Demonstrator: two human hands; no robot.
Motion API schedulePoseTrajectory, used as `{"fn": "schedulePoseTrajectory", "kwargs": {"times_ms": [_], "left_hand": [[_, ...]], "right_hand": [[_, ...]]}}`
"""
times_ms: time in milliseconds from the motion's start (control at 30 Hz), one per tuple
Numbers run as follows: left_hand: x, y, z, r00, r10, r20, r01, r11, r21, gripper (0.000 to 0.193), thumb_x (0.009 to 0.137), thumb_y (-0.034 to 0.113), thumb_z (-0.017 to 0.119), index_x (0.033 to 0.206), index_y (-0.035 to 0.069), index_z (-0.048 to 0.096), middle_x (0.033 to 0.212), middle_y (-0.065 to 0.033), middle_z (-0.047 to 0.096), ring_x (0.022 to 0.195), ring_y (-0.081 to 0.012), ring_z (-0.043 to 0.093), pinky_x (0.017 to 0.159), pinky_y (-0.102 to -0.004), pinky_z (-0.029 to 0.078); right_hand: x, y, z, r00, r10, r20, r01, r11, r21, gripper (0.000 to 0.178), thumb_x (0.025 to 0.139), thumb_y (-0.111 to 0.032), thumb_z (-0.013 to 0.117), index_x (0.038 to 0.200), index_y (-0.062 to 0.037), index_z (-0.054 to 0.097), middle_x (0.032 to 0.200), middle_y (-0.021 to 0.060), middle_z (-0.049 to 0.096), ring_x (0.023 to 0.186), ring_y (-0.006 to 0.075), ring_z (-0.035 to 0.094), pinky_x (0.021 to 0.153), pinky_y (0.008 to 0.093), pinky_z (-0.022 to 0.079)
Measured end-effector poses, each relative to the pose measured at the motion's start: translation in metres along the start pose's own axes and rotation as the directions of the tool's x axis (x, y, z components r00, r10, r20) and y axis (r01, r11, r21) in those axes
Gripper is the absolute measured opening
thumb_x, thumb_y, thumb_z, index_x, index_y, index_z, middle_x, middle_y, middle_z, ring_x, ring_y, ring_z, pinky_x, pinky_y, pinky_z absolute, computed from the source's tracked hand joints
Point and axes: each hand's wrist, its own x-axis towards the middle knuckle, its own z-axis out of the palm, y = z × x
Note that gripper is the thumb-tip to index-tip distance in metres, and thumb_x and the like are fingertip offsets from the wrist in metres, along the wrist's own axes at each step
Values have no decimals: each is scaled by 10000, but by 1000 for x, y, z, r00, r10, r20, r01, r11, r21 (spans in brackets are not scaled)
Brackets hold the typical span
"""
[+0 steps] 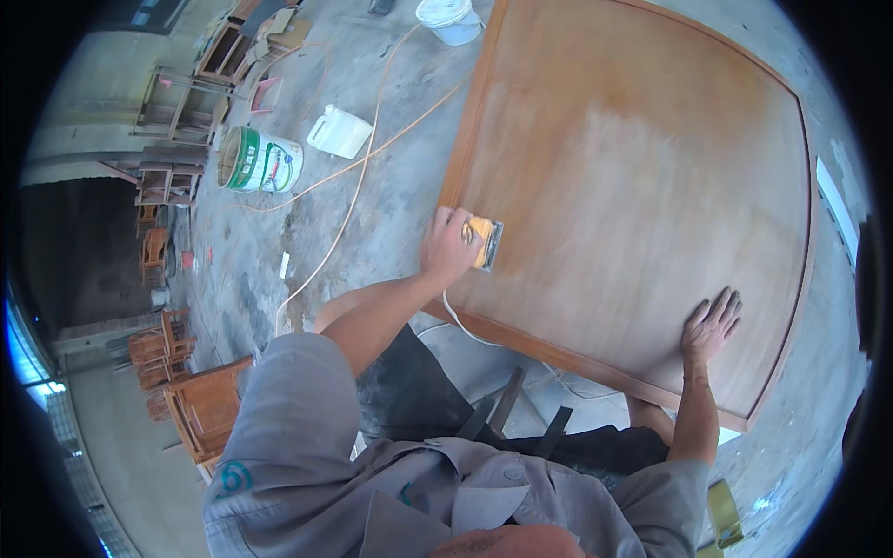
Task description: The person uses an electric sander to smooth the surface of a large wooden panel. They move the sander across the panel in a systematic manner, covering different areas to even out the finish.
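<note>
A large wooden panel with a reddish-brown raised frame lies in front of me. Its surface is pale and dusty in the middle and nearer part, browner toward the far end. At its left edge my left hand is closed around a yellow power sander, whose grey pad sits on the wood just inside the frame. A pale cord hangs below the sander over the panel's near edge. My right hand lies flat on the panel near its right corner, fingers spread and holding nothing.
On the concrete floor to the left are a white-and-green bucket, a white jug and an orange hose. A white pail stands beyond. Wooden furniture pieces line the left side. Dark stand legs show below the panel.
</note>
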Motion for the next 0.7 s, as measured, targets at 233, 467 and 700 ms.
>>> {"fn": "schedulePoseTrajectory", "kwargs": {"times_ms": [233, 467, 700], "left_hand": [[104, 14, 21, 989, 135, -63, -136, 991, -4, 245, 829, 249, 727, 1022, 136, 630, 1067, -105, 587, 1033, -362, 614, 824, -496, 522], [197, 42, 28, 994, 106, -9, -106, 994, 10, 317, 817, 339, 743, 1056, 151, 656, 1099, -122, 611, 1034, -355, 644, 847, -492, 528], [289, 59, 27, 998, 28, 64, -35, 993, 116, 410, 850, 420, 724, 1157, 156, 662, 1231, -129, 600, 1153, -351, 627, 934, -496, 528]], "right_hand": [[0, -2, -5, 1000, -16, 2, 16, 999, 46, 617, 1063, -339, 411, 1611, -71, 315, 1659, 165, 330, 1550, 360, 257, 1267, 538, 150], [0, 0, -10, 1000, -26, 7, 25, 999, 33, 611, 1075, -347, 387, 1610, -59, 314, 1659, 182, 318, 1556, 368, 238, 1261, 541, 165], [1, -5, -16, 999, -29, 35, 26, 997, 74, 616, 1063, -326, 410, 1605, -50, 315, 1654, 196, 320, 1558, 380, 225, 1265, 553, 137]]}}
